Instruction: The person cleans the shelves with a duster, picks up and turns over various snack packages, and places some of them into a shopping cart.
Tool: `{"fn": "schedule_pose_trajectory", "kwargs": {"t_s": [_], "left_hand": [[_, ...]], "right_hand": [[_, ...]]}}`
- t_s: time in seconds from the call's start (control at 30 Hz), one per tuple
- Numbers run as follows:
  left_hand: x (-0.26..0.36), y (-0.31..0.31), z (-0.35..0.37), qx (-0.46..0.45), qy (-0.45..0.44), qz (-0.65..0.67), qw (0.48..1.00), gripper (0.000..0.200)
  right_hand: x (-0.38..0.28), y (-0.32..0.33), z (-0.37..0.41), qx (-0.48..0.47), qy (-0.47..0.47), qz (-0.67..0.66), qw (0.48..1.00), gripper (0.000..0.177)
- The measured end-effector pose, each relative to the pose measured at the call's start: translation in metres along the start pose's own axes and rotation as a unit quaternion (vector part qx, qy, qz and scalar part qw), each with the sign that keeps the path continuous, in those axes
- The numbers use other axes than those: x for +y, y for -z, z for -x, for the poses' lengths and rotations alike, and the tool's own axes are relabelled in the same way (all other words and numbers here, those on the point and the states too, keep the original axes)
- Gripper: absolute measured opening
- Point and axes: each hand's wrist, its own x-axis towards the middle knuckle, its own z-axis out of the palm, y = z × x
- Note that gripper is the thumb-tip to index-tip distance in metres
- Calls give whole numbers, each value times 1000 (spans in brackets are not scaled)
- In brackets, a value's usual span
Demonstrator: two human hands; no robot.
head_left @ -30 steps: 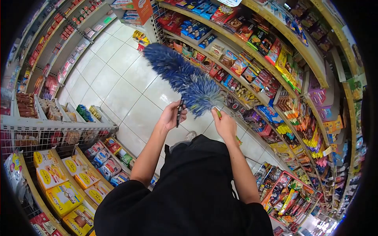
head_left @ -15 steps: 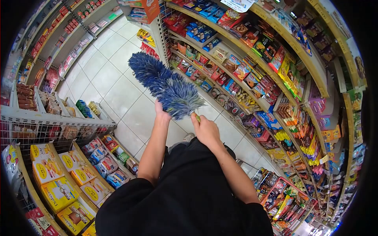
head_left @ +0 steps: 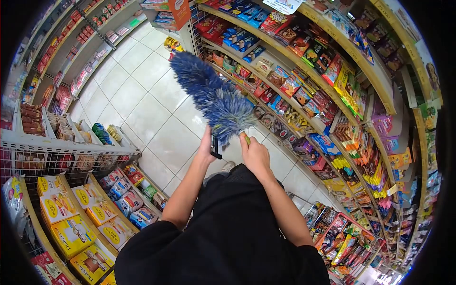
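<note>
A fluffy blue and grey duster (head_left: 209, 92) stretches up and to the left over the aisle, held out in front of my body. My right hand (head_left: 255, 154) is closed round its green handle (head_left: 245, 138). Just below the fluffy head, my left hand (head_left: 205, 148) grips a thin black flat object (head_left: 215, 148), seen edge-on and partly hidden by the duster fibres. The fibres hang close over the left fingertips.
Shelves of packaged snacks (head_left: 289, 85) curve along the right side. Yellow boxes (head_left: 73, 232) fill the shelf at lower left, beside wrapped packs (head_left: 128, 202). A wire basket of snacks (head_left: 344, 242) stands at lower right. White floor tiles (head_left: 137, 104) run up the aisle.
The duster and both hands have shifted to the right, the duster closer to the right-hand shelves. The black flat object in my left hand now shows from behind the fibres.
</note>
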Motion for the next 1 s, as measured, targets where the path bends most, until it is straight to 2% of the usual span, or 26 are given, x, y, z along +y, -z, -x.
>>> {"fn": "schedule_pose_trajectory", "kwargs": {"t_s": [0.03,0.13,0.17,0.27,0.3,0.4,0.43,0.53,0.57,0.67,0.7,0.73,0.8,0.83,0.93,0.97,1.0], "left_hand": [[-8,-3,0,31,16,10,999,50],[-16,-9,7,-25,81,31,996,47],[-20,8,-3,-32,113,29,993,46],[-43,67,-48,-9,83,-73,994,43],[-39,26,-26,50,-45,-120,990,34],[-31,17,-15,75,-61,-258,961,25],[-29,20,-16,51,-39,-254,965,24],[-30,32,-17,53,-65,-363,928,24],[-28,37,-16,3,-81,-415,906,28],[-16,19,6,11,-50,-374,926,30],[-11,20,7,25,-31,-319,947,33],[-8,18,7,28,-50,-273,960,26],[2,10,9,72,2,-88,994,26],[9,7,8,63,35,-41,997,35],[17,37,-22,-95,118,64,986,36],[13,37,-32,-95,134,163,973,36],[12,33,-34,-92,103,137,981,39]], "right_hand": [[7,-2,-3,7,-8,5,1000,49],[17,3,-3,17,-18,18,1000,48],[20,7,-3,11,-17,21,1000,48],[24,15,1,-18,-7,30,999,48],[24,18,3,-27,-5,33,999,49],[24,23,6,-52,1,60,997,51],[29,20,6,-57,-9,75,995,52],[53,4,3,-50,-29,85,995,52],[60,3,3,-47,-48,89,994,54],[76,5,6,-34,-92,92,991,56],[82,5,8,-23,-100,89,991,57],[87,6,11,-13,-108,85,990,57],[90,9,15,-3,-120,57,991,56],[90,11,18,2,-125,44,991,55],[77,13,25,21,-87,-5,996,49],[71,16,28,19,-66,-14,998,48],[64,19,30,17,-44,-25,999,48]]}}
